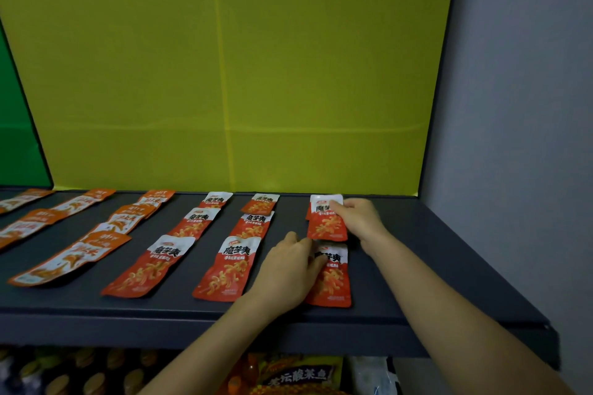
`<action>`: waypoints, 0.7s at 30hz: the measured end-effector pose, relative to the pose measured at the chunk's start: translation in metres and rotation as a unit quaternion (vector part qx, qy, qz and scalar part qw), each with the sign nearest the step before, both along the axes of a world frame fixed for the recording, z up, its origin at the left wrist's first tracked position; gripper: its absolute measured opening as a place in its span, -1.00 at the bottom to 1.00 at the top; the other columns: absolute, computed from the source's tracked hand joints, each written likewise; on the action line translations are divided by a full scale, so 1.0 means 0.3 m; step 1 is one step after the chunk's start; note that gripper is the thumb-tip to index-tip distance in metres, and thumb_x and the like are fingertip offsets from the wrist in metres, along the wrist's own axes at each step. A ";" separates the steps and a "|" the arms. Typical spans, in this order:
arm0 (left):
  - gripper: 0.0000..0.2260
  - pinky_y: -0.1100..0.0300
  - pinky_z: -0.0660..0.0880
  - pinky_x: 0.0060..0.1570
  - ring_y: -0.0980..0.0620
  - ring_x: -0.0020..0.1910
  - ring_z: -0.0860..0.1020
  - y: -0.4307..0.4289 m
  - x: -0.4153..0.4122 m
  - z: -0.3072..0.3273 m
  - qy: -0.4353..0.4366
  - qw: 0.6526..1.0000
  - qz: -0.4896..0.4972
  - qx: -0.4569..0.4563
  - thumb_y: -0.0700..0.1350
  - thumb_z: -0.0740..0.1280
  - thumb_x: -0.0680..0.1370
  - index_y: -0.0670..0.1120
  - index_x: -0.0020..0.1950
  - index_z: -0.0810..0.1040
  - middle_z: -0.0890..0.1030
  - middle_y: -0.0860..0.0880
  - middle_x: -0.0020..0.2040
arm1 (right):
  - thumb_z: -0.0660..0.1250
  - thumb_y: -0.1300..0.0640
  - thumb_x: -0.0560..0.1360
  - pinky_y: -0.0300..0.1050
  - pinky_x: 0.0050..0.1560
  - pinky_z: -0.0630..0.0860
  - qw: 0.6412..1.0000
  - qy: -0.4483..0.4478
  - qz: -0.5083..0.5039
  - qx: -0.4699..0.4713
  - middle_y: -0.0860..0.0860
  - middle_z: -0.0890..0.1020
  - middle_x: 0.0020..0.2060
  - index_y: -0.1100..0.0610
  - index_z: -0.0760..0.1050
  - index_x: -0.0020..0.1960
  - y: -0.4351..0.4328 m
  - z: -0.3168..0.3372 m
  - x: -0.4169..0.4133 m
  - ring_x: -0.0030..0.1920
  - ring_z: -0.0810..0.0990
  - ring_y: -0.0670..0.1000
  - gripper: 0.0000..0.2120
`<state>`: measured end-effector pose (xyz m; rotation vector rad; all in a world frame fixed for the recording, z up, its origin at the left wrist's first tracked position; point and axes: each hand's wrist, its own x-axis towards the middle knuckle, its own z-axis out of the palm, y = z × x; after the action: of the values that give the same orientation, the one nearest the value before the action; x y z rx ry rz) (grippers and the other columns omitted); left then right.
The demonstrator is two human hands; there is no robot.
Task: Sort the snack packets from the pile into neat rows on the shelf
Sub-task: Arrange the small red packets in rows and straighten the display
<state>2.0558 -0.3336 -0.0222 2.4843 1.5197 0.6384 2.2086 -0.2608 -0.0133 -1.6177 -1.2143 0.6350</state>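
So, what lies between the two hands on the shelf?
In the head view, one red snack packet lies between the left hand and the right hand, which grips its right edge.

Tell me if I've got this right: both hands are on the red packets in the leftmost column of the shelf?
Not quite. In the head view, the left hand and right hand are on the red packets in the rightmost column of the dark shelf, not the leftmost.
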 end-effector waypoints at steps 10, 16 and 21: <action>-0.67 0.22 0.30 -0.11 0.00 0.01 0.49 -0.022 0.008 -0.014 0.031 0.989 0.036 0.141 0.09 0.08 0.60 -0.10 0.10 0.50 0.47 -0.05 0.05 | 0.28 -0.04 0.49 -0.10 -0.07 0.45 0.984 -0.172 -0.034 -0.026 0.15 0.67 0.00 0.16 0.63 -0.03 -0.015 -0.014 -0.017 0.07 0.58 0.19 -0.70; -0.75 0.20 0.23 -0.30 0.00 -0.27 0.54 -0.037 0.024 0.013 0.052 0.975 0.061 0.209 0.02 0.23 0.51 -0.08 -0.27 0.56 0.54 -0.01 -0.26 | 0.25 -0.05 0.51 -0.14 -0.03 0.44 0.976 -0.212 -0.041 -0.040 0.13 0.63 0.13 0.12 0.59 0.12 -0.020 -0.015 -0.021 0.15 0.56 0.17 -0.68; -0.78 0.15 0.33 -0.13 -0.06 0.07 0.47 0.043 0.050 0.061 -0.008 0.982 0.073 0.172 -0.05 0.14 0.56 -0.15 0.03 0.48 0.51 -0.08 0.03 | 0.22 -0.11 0.50 -0.08 0.04 0.46 0.964 -0.253 -0.056 -0.053 0.14 0.60 0.14 0.15 0.56 0.13 -0.032 -0.015 -0.010 0.17 0.54 0.20 -0.61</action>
<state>2.0709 -0.3208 -0.0039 2.6107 1.7265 1.0222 2.2055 -0.2705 -0.0179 -1.9991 -1.4533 0.2176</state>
